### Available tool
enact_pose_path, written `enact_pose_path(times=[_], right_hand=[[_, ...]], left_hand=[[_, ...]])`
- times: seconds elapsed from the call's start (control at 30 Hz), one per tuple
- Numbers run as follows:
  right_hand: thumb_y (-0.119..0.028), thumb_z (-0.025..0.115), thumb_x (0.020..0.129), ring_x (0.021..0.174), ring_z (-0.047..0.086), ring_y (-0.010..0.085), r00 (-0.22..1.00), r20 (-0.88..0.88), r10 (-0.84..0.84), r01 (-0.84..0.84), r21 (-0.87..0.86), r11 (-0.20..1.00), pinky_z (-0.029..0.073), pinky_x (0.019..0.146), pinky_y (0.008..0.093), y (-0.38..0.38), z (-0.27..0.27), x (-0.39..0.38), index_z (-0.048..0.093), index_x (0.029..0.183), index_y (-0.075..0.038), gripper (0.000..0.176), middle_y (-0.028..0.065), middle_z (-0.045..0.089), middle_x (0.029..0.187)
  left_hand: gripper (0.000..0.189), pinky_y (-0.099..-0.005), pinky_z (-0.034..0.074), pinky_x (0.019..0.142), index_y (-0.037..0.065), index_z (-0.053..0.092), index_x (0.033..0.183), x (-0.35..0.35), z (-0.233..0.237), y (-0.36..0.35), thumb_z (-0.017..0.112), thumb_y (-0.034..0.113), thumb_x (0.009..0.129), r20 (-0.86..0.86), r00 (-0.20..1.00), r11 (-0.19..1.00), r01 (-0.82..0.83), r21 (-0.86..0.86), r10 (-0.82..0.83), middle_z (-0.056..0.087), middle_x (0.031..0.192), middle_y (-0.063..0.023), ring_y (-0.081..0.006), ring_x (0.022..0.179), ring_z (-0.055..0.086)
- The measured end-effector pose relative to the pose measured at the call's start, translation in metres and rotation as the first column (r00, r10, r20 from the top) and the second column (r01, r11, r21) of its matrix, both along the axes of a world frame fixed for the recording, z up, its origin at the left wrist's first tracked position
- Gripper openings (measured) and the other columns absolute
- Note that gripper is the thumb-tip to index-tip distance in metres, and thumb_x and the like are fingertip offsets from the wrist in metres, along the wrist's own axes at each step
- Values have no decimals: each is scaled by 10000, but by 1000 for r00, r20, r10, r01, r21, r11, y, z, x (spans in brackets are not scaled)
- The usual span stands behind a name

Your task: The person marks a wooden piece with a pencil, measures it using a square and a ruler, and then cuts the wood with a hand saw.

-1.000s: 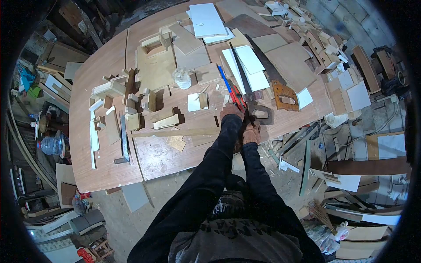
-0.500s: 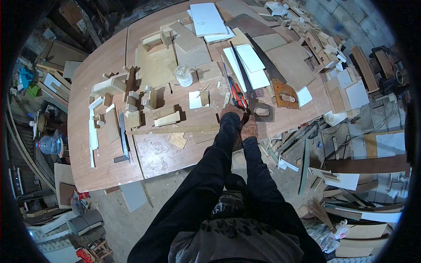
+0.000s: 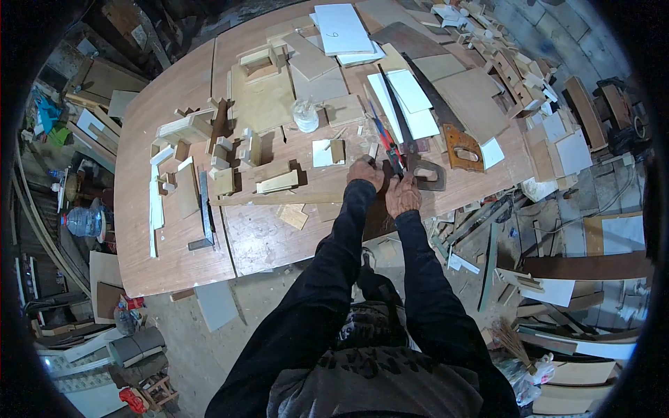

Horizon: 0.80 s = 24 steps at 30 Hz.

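Note:
My left hand point(image 3: 365, 173) is at the front of the wooden table, its fingers curled. What they hold, if anything, is hidden. Close on its right, my right hand point(image 3: 403, 196) has its fingers bent down by the lower end of a red-and-black hand tool point(image 3: 391, 152), whose kind I cannot make out. Just beyond the right hand lies a handsaw with a grey handle point(image 3: 439, 175), its dark blade running away from me. Farther right is a second handsaw with an orange-brown wooden handle point(image 3: 463, 149). A small white piece point(image 3: 322, 153) with a wood block on it lies left of my hands.
A clear plastic tub point(image 3: 305, 117) stands mid-table. Wood blocks and frames point(image 3: 187, 128) fill the left side, near a try square point(image 3: 205, 212). White panels point(image 3: 343, 29) and boards lie at the back. Offcuts point(image 3: 491, 265) litter the floor on the right.
The view has shifted, so the table appears farther right. My hands have drawn slightly apart, the left one moving leftward over the table. The saws stay in place.

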State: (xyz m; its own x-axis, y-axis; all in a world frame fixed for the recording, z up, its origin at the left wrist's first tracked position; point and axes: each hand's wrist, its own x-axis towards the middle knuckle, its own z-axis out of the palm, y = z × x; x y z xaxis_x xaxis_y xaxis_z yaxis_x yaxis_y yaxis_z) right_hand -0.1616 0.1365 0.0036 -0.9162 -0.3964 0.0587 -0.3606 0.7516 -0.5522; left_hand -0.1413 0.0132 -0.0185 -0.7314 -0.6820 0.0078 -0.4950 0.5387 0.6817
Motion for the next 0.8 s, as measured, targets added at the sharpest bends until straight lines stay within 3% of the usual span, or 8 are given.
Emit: enact_pose_path(times=[0.1, 0.23, 0.3, 0.33, 0.43, 0.63, 0.7, 0.8], right_hand=[[-262, 433, 901, 820, 579, 430, 985, 171, -6, 26, -110, 994, 468, 732, 469, 6, 52, 24, 512, 948, -3, 274, 283, 565, 987], [-341, 438, 924, 674, 580, 385, 959, -284, -19, -113, -440, 891, 456, 613, 442, 13, -12, 29, 521, 1066, -5, 374, 212, 587, 764], [-374, 409, 951, 594, 573, 254, 983, 179, 46, 45, -474, 879, 450, 553, 363, 27, -11, 50, 512, 1138, -21, 412, 134, 570, 719], [-371, 390, 965, 549, 527, 134, 759, 606, 238, 332, -675, 659, 421, 478, 287, 35, 0, 54, 525, 1073, -31, 381, 61, 538, 693], [-356, 404, 965, 507, 497, 104, 716, 670, 198, 373, -605, 703, 386, 426, 249, 38, 5, 73, 519, 994, -56, 322, 31, 536, 692], [-233, 463, 919, 493, 474, 87, 767, 610, 201, 274, -594, 756, 375, 420, 237, 56, -26, 104, 512, 918, -78, 163, 22, 522, 679], [-234, 459, 922, 534, 501, 105, 971, 215, 102, 8, -459, 889, 400, 458, 259, 57, -60, 109, 545, 936, -57, 197, 33, 521, 675], [-230, 456, 916, 763, 547, 264, 957, 277, 82, 42, -414, 909, 435, 671, 366, 61, -31, 126, 556, 1076, -64, 252, 144, 557, 852]], left_hand=[[220, -431, 501, 750, 27, 612, 864, 4, -20, -8, 596, 161, 690, -73, 997, 1000, -8, 27, 10, 642, 845, -226, -390, 847, 614], [274, -403, 484, 802, 58, 608, 898, 39, 10, -14, 613, 155, 641, -96, 991, 989, 82, -126, -94, 634, 865, -192, -377, 866, 596], [378, -409, 435, 891, 104, 604, 971, 70, 10, -20, 663, 188, 607, -21, 988, 946, 142, -291, -155, 596, 996, -147, -351, 1000, 531], [441, -452, 408, 912, 120, 593, 1021, 83, 3, -26, 683, 214, 600, 27, 990, 934, 137, -331, -136, 567, 1067, -131, -346, 1058, 491], [457, -487, 336, 964, 124, 575, 1111, 128, 15, -20, 628, 258, 677, 126, 983, 906, 171, -387, -132, 521, 1178, -109, -326, 1130, 435], [533, -566, 250, 990, 185, 534, 1186, 151, -5, -21, 681, 274, 682, 174, 972, 835, 227, -500, -160, 478, 1199, -60, -282, 1164, 392], [438, -572, 246, 983, 192, 564, 1152, 148, 3, -18, 646, 267, 728, 188, 969, 834, 236, -498, -162, 491, 1167, -54, -271, 1152, 398], [352, -562, 259, 961, 194, 592, 1109, 144, 14, -8, 619, 243, 761, 176, 962, 825, 268, -498, -206, 506, 1130, -49, -259, 1120, 413]])
